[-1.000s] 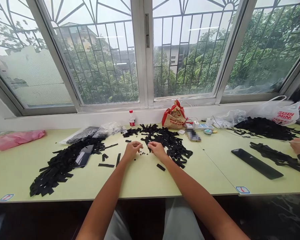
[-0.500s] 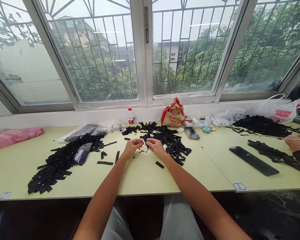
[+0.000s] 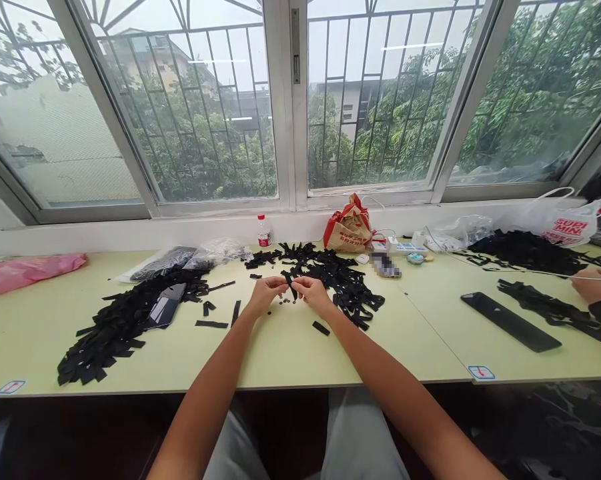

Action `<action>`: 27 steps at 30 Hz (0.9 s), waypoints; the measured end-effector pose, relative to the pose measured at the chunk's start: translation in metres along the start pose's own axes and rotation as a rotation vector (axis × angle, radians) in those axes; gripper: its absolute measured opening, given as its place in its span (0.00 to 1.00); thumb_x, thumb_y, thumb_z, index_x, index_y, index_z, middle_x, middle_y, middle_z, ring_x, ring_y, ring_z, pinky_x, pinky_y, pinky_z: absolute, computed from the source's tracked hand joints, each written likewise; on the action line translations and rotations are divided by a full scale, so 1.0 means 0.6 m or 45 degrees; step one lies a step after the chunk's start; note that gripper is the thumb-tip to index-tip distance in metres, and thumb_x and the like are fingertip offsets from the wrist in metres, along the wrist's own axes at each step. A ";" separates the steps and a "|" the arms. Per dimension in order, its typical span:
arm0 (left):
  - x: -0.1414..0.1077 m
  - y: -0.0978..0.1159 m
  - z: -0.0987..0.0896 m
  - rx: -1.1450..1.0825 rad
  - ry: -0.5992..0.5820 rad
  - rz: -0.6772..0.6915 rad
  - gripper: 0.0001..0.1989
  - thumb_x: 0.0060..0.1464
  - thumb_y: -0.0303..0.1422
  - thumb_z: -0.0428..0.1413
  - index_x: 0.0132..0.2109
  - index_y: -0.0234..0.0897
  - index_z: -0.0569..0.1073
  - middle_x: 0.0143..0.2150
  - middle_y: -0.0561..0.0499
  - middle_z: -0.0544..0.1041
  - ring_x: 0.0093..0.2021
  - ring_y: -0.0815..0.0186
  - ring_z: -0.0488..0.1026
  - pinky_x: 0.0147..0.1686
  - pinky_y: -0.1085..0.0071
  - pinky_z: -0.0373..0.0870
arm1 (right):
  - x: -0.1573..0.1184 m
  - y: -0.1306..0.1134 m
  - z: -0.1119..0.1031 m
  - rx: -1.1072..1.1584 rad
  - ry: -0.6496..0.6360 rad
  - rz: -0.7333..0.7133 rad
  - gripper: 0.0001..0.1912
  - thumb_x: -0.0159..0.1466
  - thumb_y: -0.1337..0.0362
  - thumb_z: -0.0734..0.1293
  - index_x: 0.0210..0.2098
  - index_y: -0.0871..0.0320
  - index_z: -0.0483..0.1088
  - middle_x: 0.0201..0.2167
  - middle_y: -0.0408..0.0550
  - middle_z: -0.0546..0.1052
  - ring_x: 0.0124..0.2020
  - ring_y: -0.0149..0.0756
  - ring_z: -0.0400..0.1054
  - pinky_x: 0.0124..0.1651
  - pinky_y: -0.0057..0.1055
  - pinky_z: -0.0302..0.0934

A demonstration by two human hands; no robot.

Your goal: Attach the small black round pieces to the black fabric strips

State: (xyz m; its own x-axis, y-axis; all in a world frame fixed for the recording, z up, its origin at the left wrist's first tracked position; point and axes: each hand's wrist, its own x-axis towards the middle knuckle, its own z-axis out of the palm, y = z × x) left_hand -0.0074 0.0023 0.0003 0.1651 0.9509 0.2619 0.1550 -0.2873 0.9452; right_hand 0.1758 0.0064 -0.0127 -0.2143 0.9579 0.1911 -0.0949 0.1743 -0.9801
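Observation:
A short black fabric strip (image 3: 293,291) is held up a little above the table between my two hands. My right hand (image 3: 313,295) pinches it with thumb and forefinger. From the other side, my left hand (image 3: 265,295) is closed, its fingertips meeting the strip; any small part inside that pinch is hidden. Under my fingertips lie several tiny dark round pieces (image 3: 286,301). Just behind and to the right spreads a loose heap of black strips (image 3: 350,287). Single strips (image 3: 321,328) lie near both forearms.
A long pile of black strips (image 3: 115,327) lies left, with a dark phone-like slab (image 3: 166,307) on it. At the back stand a small bottle (image 3: 263,231) and a red-and-tan bag (image 3: 349,227). A co-worker's hand (image 3: 593,283) is far right, near a long black case (image 3: 510,321).
The strip's upper end has come up between my hands, and my left fingertips have closed in on it. The camera view has shifted very slightly.

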 end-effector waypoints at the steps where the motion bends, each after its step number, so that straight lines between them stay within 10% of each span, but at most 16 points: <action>1: -0.001 0.002 0.000 0.012 -0.008 0.008 0.16 0.47 0.41 0.65 0.39 0.34 0.80 0.31 0.48 0.78 0.30 0.66 0.71 0.32 0.69 0.68 | 0.000 0.000 0.000 -0.011 -0.003 -0.001 0.21 0.52 0.48 0.73 0.35 0.60 0.77 0.21 0.42 0.69 0.22 0.28 0.55 0.23 0.28 0.45; 27: -0.010 0.021 0.002 0.094 -0.103 0.037 0.10 0.50 0.38 0.61 0.33 0.34 0.79 0.29 0.51 0.75 0.32 0.67 0.69 0.36 0.70 0.67 | 0.002 0.004 -0.002 -0.120 0.052 -0.076 0.17 0.53 0.53 0.72 0.34 0.60 0.78 0.24 0.44 0.74 0.23 0.29 0.59 0.29 0.29 0.54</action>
State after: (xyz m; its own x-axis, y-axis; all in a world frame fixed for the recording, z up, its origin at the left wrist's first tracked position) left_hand -0.0051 -0.0069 0.0105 0.2478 0.9305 0.2696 0.2196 -0.3250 0.9199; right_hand 0.1765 0.0086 -0.0151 -0.1710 0.9533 0.2491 -0.0143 0.2504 -0.9680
